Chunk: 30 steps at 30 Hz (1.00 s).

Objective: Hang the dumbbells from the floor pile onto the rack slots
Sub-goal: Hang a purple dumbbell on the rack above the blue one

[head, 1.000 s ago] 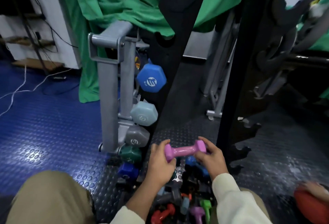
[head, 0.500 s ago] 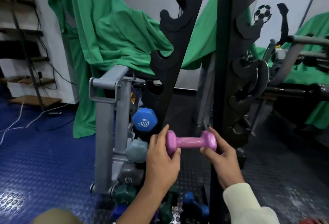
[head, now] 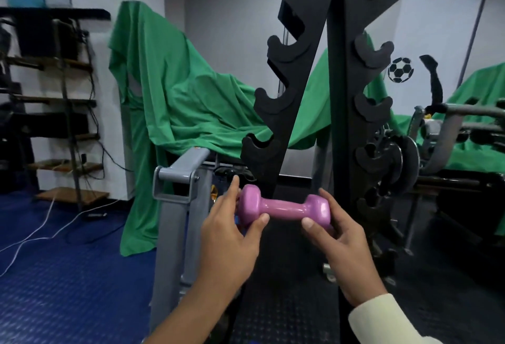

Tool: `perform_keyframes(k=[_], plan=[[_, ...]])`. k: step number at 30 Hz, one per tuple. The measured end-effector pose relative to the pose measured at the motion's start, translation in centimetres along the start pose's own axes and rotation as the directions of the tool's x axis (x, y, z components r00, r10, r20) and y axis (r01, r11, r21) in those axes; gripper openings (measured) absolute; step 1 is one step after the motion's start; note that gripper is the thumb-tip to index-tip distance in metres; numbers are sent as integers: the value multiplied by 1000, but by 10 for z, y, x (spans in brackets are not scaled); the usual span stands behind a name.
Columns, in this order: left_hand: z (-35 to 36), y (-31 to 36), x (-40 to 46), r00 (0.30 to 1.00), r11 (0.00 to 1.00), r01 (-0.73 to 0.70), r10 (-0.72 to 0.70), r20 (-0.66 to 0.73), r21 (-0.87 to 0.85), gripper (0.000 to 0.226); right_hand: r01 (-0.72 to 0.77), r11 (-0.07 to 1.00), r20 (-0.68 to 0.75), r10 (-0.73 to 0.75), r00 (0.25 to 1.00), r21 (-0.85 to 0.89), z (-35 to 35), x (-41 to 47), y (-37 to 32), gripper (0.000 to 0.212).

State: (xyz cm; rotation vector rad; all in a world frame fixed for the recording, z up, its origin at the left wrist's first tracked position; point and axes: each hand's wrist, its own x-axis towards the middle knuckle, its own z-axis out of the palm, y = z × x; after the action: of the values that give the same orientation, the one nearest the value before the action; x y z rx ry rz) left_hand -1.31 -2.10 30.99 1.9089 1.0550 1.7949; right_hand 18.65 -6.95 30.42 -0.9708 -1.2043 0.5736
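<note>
A pink dumbbell (head: 284,209) lies level between both hands, in front of the black rack (head: 337,114). My left hand (head: 228,237) grips its left head between thumb and fingers. Its right head is gripped by my right hand (head: 341,240). The rack has two black uprights with hook-shaped slots on each; the slots (head: 284,51) above the dumbbell hold nothing. The dumbbell sits just below the lowest visible left slot (head: 257,149). The floor pile is out of view.
A grey rack frame (head: 177,179) stands left of the black rack. Green cloth (head: 191,103) drapes over equipment behind. White cables (head: 35,234) run over the blue floor at left. A weight plate (head: 404,158) and grey machine bars sit at right.
Both hands have lifted the pink dumbbell from over the floor pile up to the rack's lower slots. The view has tilted up, and the pile and coloured dumbbells have dropped out of sight.
</note>
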Motion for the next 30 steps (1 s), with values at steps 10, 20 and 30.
perform_keyframes(k=[10, 20, 30], plan=[[-33, -22, 79, 997, 995, 76, -77, 15, 58, 51, 122, 987, 156, -105, 982, -108, 57, 24, 8, 84], [-19, -59, 127, 970, 970, 214, -197, 146, -116, 49, 289, 898, -26, -315, 949, -332, 102, 24, 12, 77], [11, -76, 140, 977, 954, 191, -161, 141, -233, 42, 302, 849, -34, -350, 936, -433, 112, 28, 19, 76]])
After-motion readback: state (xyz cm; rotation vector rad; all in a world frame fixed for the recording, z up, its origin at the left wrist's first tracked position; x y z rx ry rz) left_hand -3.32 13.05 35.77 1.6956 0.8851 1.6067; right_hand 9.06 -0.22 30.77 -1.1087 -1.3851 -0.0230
